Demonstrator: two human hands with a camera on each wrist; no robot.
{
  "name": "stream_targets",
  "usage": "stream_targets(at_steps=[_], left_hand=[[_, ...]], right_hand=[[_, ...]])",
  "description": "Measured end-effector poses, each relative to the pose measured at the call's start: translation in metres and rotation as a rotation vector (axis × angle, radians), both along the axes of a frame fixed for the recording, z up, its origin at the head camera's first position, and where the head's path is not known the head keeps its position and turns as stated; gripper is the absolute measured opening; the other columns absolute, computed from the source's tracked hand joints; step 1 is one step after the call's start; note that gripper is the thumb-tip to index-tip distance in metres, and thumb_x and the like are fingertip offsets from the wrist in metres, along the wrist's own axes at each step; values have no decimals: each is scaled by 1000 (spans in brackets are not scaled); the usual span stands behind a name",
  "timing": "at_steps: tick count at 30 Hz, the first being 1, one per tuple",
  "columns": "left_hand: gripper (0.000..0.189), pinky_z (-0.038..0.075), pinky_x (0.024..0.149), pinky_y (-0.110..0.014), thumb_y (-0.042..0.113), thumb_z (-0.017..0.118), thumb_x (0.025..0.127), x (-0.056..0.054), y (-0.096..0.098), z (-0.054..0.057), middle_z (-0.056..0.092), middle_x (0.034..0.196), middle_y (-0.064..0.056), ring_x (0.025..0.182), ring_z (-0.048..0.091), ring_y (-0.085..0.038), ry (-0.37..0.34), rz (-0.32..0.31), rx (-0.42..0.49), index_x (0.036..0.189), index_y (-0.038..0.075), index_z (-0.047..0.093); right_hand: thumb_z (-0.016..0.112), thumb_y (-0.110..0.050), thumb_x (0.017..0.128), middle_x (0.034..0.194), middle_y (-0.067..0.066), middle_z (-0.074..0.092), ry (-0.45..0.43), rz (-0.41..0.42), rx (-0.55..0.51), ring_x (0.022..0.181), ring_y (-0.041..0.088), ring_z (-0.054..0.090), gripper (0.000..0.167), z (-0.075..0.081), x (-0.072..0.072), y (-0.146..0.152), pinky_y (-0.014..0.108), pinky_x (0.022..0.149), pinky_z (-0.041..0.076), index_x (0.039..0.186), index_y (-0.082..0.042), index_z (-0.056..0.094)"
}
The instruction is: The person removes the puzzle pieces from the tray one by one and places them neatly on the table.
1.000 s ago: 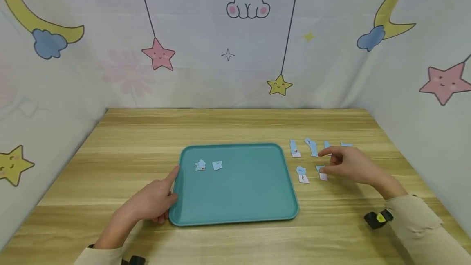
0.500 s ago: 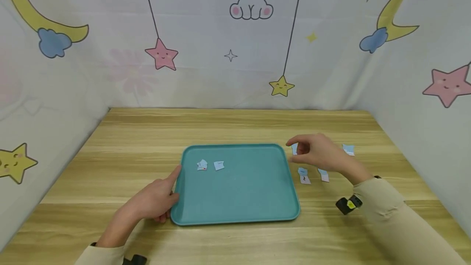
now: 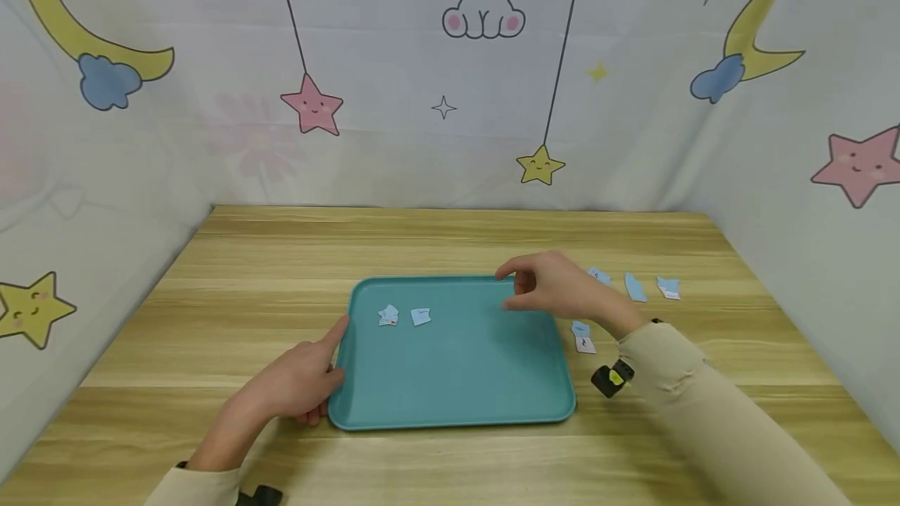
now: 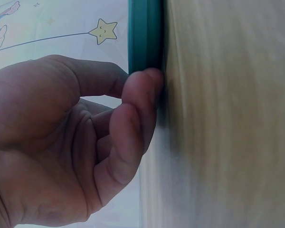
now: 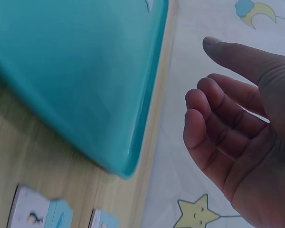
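Observation:
My left hand (image 3: 298, 381) holds the left rim of the teal tray (image 3: 457, 381); in the left wrist view its thumb and curled fingers meet the tray's edge (image 4: 145, 33). Above the tray's right back part hovers my right hand (image 3: 551, 283), with a gap between thumb and index finger. Nothing shows between its loosely bent fingers in the right wrist view. Inside the tray, toward the back left, lie two small pale-blue puzzle pieces, a jagged one (image 3: 388, 315) and a squarer one (image 3: 420, 316), apart from each other.
Right of the tray, several more pieces lie on the wooden table (image 3: 436, 463), among them a narrow blue one (image 3: 635, 287), a corner-like one (image 3: 669, 287) and a blue-and-white one (image 3: 583, 336). My right forearm covers part of that area. Patterned cloth (image 3: 380, 147) encloses the back and sides.
My right hand has moved left, from over the loose pieces at the right to above the tray's right part. The left hand stays on the rim. The head view has shifted slightly.

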State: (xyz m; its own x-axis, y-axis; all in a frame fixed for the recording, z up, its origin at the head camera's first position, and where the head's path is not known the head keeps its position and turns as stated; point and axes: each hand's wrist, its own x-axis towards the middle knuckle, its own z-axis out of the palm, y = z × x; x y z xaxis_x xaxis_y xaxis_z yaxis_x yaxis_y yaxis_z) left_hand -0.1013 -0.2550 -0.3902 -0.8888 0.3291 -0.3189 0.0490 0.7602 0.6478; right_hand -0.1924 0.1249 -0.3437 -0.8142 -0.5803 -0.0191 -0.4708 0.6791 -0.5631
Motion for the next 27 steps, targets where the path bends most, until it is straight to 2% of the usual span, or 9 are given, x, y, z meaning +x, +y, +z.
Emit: stream_targets(at_steps=[7, 15, 27], left_hand=[[81, 53, 46, -36, 4, 50, 101, 0, 1, 0, 63, 59, -7, 43, 60, -20, -3, 3, 2, 167, -5, 4], [81, 53, 46, -36, 4, 50, 101, 0, 2, 0, 63, 60, -7, 43, 60, -20, -3, 6, 1, 168, -4, 5], [81, 53, 45, -36, 4, 49, 101, 1, 1, 1, 63, 60, -7, 43, 60, -20, 0, 3, -2, 167, -5, 5]], right_hand=[[80, -21, 95, 84, -3, 66, -43, 113, 46, 77, 10, 59, 42, -8, -8, -26, 30, 77, 53, 133, -5, 71], [81, -20, 93, 85, -3, 65, -80, 131, 62, 76, 11, 57, 41, -12, -11, -49, 28, 73, 51, 132, -9, 72], [82, -20, 92, 83, -3, 64, -86, 156, 92, 72, 10, 54, 40, -30, -18, -81, 25, 68, 48, 130, -10, 72]])
